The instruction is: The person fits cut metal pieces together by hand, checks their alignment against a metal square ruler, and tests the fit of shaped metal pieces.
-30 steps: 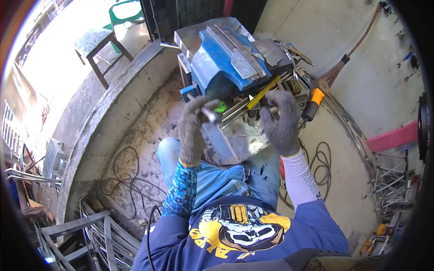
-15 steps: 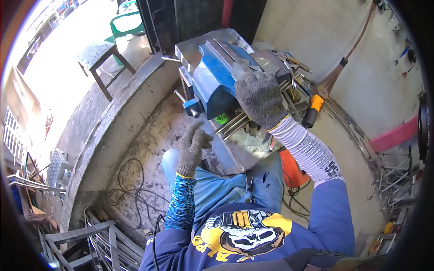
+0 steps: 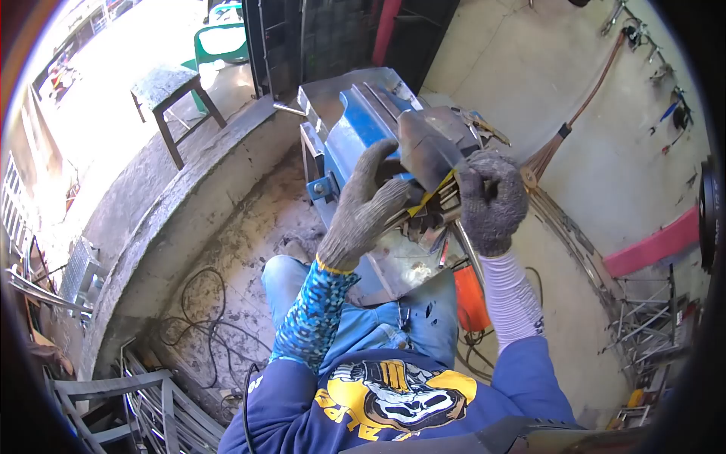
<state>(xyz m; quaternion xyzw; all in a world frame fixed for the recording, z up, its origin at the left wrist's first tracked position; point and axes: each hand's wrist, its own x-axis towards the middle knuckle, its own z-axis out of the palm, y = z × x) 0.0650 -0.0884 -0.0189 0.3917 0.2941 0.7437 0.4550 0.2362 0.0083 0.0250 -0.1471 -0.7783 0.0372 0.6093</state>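
Observation:
A blue bench vise (image 3: 355, 140) stands in front of me. My left hand (image 3: 359, 216), in a grey knit glove, reaches to its near right side, index finger and thumb spread apart. My right hand (image 3: 493, 200), gloved alike, is curled closed just right of a tilted dark metal plate (image 3: 429, 147); what its fingers hold is hidden. A narrow yellow strip (image 3: 432, 198) slants below the plate between the two hands. Whether either hand touches the strip, I cannot tell. Several metal bars (image 3: 451, 198) lie beside the strip.
An orange-red object (image 3: 472, 299) sits by my right knee. Looped black cable (image 3: 215, 333) lies on the floor at left, beside a curved concrete ledge (image 3: 181, 219). Metal frames (image 3: 113, 390) stand lower left. A stool (image 3: 162, 91) and a broom (image 3: 544, 155) are farther off.
My left hand has risen from above my knee to the vise. My right hand has shifted right, off the vise top, and curled. The tilted plate and yellow strip now show between them.

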